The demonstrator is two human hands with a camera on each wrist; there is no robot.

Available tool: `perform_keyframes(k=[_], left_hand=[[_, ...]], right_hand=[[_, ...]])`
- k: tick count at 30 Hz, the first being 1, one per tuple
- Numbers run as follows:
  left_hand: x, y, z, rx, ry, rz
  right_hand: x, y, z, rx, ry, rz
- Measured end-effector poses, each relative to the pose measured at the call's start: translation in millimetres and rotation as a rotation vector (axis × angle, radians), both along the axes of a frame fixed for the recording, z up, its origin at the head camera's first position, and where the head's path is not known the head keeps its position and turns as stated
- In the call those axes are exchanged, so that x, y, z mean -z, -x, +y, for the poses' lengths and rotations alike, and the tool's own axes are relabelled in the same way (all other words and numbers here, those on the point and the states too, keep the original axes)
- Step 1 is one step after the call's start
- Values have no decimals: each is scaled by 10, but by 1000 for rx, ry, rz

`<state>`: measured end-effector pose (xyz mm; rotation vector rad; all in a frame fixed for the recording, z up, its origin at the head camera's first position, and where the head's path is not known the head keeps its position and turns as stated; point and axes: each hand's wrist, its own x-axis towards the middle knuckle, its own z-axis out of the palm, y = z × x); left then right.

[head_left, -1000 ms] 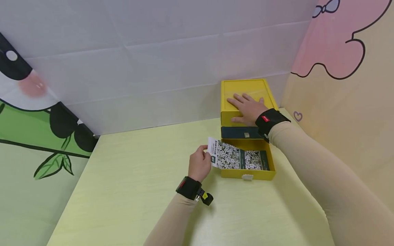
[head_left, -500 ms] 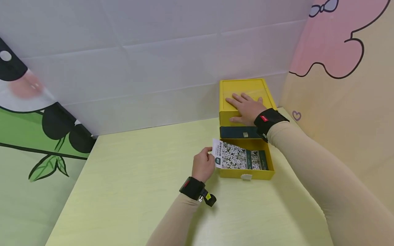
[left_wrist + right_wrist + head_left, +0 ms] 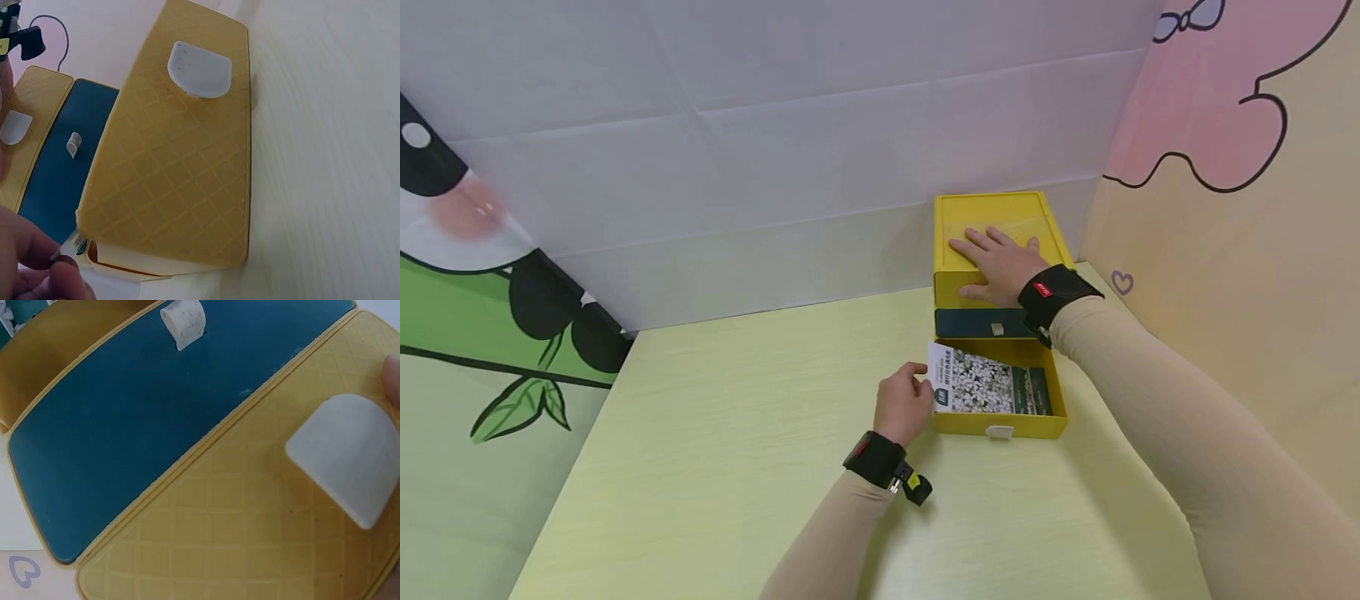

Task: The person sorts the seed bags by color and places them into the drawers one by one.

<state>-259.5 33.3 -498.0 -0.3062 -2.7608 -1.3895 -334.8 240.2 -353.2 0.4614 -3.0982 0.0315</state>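
My left hand (image 3: 904,404) pinches the left edge of a flat packet printed with white flowers (image 3: 981,383), between thumb and fingers. Most of that packet lies inside the pulled-out yellow drawer (image 3: 1000,425), its left end at the drawer's left wall. Beneath its right end shows the dark green edge of another printed piece (image 3: 1039,392). The left wrist view has the thumb and fingers (image 3: 37,250) holding a thin pale edge beside the drawer front (image 3: 169,156). My right hand (image 3: 1006,268) rests with spread fingers on the top of the yellow drawer box (image 3: 962,218).
A dark blue drawer front (image 3: 973,322) with a pale tab sits behind the open drawer. The box stands at the back right of the pale table (image 3: 737,433), close to the grey back wall (image 3: 775,167) and the beige side wall (image 3: 1247,292).
My left hand has moved right, sliding the flowered packet further over the other printed piece and into the drawer. My right hand has stayed on the box top.
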Motion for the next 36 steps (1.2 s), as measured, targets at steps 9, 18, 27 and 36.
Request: perform_keyframes(k=[9, 18, 27, 36], left_hand=[[-25, -18, 73, 5, 63, -3], [-38, -6, 142, -10, 144, 43], [-23, 11, 184, -42, 186, 64], [-25, 11, 220, -63, 212, 49]], right_hand=[[-7, -7, 6, 1, 5, -7], [-9, -25, -5, -3, 1, 2], [-6, -16, -9, 0, -1, -3], [24, 27, 5, 0, 4, -4]])
